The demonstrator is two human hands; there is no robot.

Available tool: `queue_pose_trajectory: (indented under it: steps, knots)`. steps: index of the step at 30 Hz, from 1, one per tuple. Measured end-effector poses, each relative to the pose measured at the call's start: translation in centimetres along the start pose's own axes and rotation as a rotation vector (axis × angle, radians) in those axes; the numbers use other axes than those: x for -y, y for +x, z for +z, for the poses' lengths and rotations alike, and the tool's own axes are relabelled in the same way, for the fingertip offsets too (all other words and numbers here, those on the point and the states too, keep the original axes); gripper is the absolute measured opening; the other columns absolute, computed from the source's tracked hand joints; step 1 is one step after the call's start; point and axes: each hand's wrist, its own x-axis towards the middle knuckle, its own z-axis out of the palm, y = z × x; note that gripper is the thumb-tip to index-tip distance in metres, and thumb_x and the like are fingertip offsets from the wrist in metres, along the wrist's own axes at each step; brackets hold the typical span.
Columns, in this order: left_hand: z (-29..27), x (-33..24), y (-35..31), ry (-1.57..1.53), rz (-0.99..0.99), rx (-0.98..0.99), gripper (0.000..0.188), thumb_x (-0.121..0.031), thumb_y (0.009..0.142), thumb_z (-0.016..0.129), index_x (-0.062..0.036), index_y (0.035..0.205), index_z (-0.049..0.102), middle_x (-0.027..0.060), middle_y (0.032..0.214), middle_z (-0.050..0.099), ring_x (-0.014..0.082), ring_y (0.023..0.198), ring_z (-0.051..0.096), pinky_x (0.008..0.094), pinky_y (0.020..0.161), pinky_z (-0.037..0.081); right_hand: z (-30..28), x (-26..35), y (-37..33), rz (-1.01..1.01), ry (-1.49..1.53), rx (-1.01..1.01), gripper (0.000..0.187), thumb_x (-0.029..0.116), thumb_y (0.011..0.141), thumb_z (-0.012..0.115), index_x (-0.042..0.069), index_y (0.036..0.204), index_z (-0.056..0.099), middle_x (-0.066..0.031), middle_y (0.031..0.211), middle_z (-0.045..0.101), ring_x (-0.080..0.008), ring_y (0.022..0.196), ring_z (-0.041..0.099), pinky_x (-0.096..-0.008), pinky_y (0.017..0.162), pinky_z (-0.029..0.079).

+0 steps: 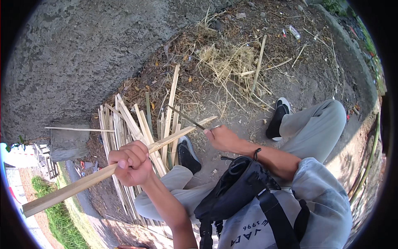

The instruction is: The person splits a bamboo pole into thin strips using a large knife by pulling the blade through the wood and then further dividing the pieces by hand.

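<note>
My left hand (133, 161) is closed in a fist around a long pale split bamboo strip (74, 187). The strip slants across the view from lower left up to its pointed tip in front of me. My right hand (226, 139) is closed on a knife (188, 118), its handle hidden in the fingers. The dark, narrow blade points up and left and crosses the strip near its far end; whether it touches is hard to tell. Several similar strips (111, 133) lie in a loose pile on the ground just beyond and beside my left hand.
Thin shavings (228, 58) heap on the dirt ahead, with a loose strip (260, 62) beside them. A rough concrete wall (83, 62) rises at the left. My shoes (188, 155) stand near the pile. A black bag (224, 189) hangs at my front. A plastic bottle (294, 32) lies at the far right.
</note>
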Motion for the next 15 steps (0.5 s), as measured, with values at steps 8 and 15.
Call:
queue_pose_trajectory:
  steps: [8, 15]
  knots:
    - [0.6, 0.0, 0.9, -0.02, 0.002, 0.033, 0.021, -0.01, 0.082, 0.047, -0.009, 0.064, 0.036, -0.0014, 0.039, 0.027, 0.0091, 0.032, 0.019, 0.028, 0.035, 0.023, 0.8, 1.6, -1.1, -0.267, 0.065, -0.057, 0.048, 0.038, 0.097, 0.041, -0.004, 0.087, 0.062, -0.0286, 0.063, 0.058, -0.0484, 0.067, 0.06, -0.053, 0.068, 0.05]
    - [-2.5, -0.7, 0.0, 0.002, -0.022, -0.118, 0.02, -0.012, 0.081, 0.046, -0.0099, 0.063, 0.037, -0.0009, 0.038, 0.025, 0.0095, 0.033, 0.015, 0.0291, 0.037, 0.024, 0.6, 1.7, -0.7, -0.251, -0.005, -0.093, 0.05, 0.036, 0.098, 0.04, -0.005, 0.078, 0.063, -0.0297, 0.061, 0.057, -0.049, 0.065, 0.059, -0.0543, 0.066, 0.049]
